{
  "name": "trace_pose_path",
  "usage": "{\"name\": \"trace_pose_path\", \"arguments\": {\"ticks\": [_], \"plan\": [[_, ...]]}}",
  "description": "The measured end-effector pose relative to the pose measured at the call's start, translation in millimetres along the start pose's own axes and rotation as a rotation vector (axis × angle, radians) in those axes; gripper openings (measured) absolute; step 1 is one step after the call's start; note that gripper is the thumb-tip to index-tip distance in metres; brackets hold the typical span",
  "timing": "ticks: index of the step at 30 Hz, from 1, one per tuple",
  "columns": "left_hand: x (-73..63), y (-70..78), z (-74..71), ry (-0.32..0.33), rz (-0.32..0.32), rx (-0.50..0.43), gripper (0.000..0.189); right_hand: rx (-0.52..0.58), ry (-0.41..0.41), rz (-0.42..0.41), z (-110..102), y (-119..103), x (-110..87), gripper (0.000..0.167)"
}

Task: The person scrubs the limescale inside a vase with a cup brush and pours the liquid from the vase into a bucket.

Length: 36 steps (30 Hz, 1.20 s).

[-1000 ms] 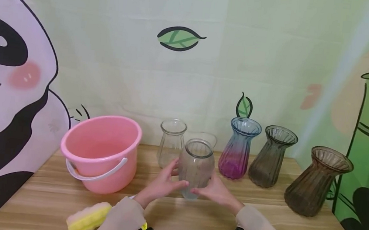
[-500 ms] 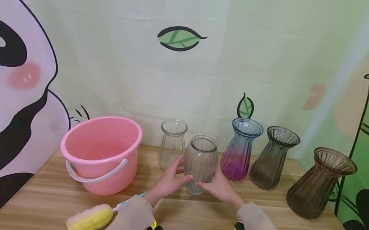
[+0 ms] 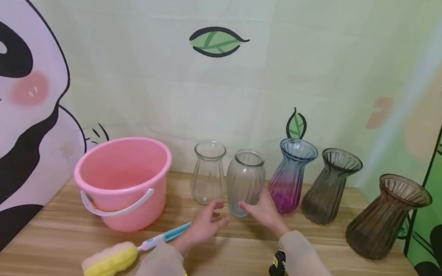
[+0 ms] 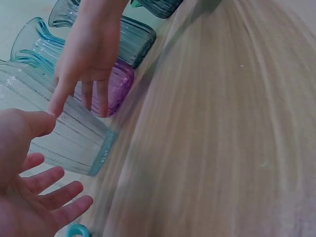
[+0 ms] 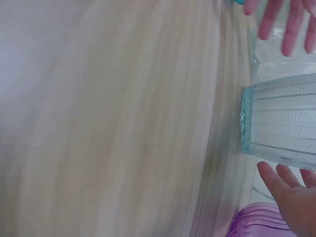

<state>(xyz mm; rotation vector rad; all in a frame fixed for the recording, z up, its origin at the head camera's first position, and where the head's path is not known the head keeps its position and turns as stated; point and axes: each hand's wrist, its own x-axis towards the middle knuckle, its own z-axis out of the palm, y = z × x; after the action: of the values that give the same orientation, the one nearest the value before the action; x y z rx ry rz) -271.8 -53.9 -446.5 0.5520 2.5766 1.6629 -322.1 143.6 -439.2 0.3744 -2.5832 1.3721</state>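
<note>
A clear ribbed glass vase (image 3: pixel 245 185) stands upright on the wooden table in the head view, between a smooth-necked clear vase (image 3: pixel 207 174) and a blue-to-purple vase (image 3: pixel 289 178). My left hand (image 3: pixel 201 225) is off it, in front and to the left, fingers spread and holding nothing. At the ribbed vase's right side is my right hand (image 3: pixel 266 211), its thumb overlapping the lower front in the head view. In the right wrist view its fingers are extended right beside the glass (image 5: pixel 281 121). A sponge bottle brush (image 3: pixel 111 260) with a blue handle lies partly behind my left forearm.
A pink bucket (image 3: pixel 134 209) with a white handle stands at the left. On the right are a grey ribbed vase (image 3: pixel 325 190) and a brown ribbed vase (image 3: pixel 377 219). A panda-print cloth (image 3: pixel 152 60) hangs behind the table.
The ribbed vase has moved back and slightly right, from between both hands into line with the other vases. My left hand has let go and drawn away; my right hand has stayed beside it.
</note>
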Motion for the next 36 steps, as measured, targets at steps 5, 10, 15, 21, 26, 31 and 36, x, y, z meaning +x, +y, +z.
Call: {"name": "trace_pose_path", "arguments": {"ticks": [5,10,15,21,26,31,36], "plan": [[-4.7,-3.1,-0.8,-0.030,0.009,0.019,0.050,-0.023,0.025,0.073,3,-3,3.6,0.082],[-10.3,-1.5,-1.6,-0.035,0.102,0.033,0.045,-0.090,0.050,0.070,-7,-5,0.8,0.079],[-11.0,-2.1,-3.5,-0.044,0.113,-0.005,0.043,-0.191,0.164,-0.025,-24,-7,-4.3,0.068],[-14.1,-4.4,-7.4,-0.064,0.088,-0.036,0.041,-0.266,0.480,-0.085,-44,-4,-15.5,0.047],[-19.0,-2.5,-11.4,-0.080,0.083,-0.008,0.039,-0.174,0.651,-0.030,-64,3,-13.2,0.056],[-34.8,26.7,-19.3,-0.097,0.083,-0.019,0.036,-0.131,0.452,0.124,-85,8,-4.5,0.080],[-42.6,35.8,-18.9,-0.103,0.084,-0.029,0.035,-0.115,0.210,0.212,-106,11,3.0,0.097]]}}
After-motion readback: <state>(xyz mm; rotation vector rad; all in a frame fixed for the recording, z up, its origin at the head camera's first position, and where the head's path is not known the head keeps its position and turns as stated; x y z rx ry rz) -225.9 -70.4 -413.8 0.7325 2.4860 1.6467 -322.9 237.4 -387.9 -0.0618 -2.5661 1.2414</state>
